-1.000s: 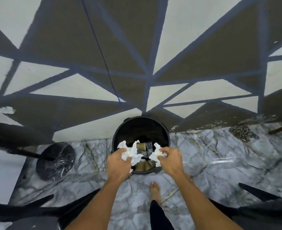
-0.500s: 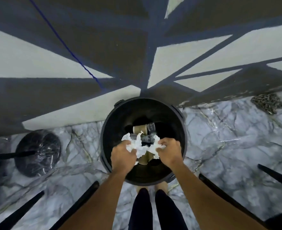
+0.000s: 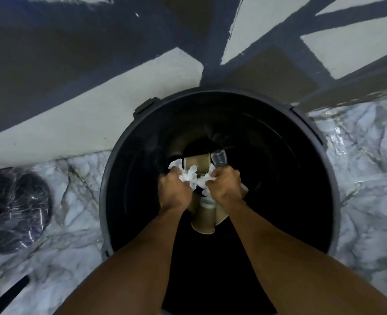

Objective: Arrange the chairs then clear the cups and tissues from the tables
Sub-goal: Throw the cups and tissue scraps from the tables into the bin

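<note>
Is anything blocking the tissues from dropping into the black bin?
Nothing visible does. The left hand and right hand grip crumpled tissues over the open mouth of the black bin, which has no lid on it.

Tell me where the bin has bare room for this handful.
Bare dark room lies between the left hand and the bin wall, and between the right hand and the opposite wall. Crowded between the hands: tissues, paper cups, clear plastic cup.
</note>
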`<state>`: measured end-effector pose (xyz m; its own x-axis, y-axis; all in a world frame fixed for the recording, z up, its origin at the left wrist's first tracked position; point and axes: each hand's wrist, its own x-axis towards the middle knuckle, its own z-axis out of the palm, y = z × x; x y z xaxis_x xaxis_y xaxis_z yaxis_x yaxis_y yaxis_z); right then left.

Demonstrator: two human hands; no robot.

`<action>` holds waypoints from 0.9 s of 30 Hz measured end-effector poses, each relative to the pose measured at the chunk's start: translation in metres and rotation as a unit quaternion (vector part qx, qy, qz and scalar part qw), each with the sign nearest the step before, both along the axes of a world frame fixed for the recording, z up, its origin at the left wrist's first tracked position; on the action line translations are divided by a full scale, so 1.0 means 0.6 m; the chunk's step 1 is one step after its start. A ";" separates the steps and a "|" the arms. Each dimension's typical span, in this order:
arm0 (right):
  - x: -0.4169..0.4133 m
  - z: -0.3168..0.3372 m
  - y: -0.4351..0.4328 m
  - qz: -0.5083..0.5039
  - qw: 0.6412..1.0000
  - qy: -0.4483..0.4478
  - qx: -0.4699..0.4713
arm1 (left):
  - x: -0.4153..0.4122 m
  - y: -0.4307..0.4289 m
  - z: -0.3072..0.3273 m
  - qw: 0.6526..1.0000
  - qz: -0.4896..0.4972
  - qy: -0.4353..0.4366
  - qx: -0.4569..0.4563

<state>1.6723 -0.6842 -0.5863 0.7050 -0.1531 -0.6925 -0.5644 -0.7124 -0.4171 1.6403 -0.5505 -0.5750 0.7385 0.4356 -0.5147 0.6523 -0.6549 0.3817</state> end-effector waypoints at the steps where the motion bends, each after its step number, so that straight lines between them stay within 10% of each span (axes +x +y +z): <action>1: 0.001 -0.013 0.005 0.012 1.000 0.005 0.012 | 0.005 0.004 -0.012 1.000 -0.006 0.004 -0.001; 13: 0.012 0.065 -0.044 0.116 0.993 -0.001 0.004 | -0.012 0.000 0.073 0.999 -0.026 0.031 -0.021; 27: -0.078 0.553 -0.148 0.212 0.976 -0.038 -0.016 | -0.077 -0.058 0.524 0.981 -0.190 -0.019 -0.006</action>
<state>1.6252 -0.7732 -0.2546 0.7590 0.1435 -0.6351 -0.1836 -0.8887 -0.4202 1.5943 -0.5855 -0.2606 0.8657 0.1183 -0.4864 0.3459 -0.8437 0.4104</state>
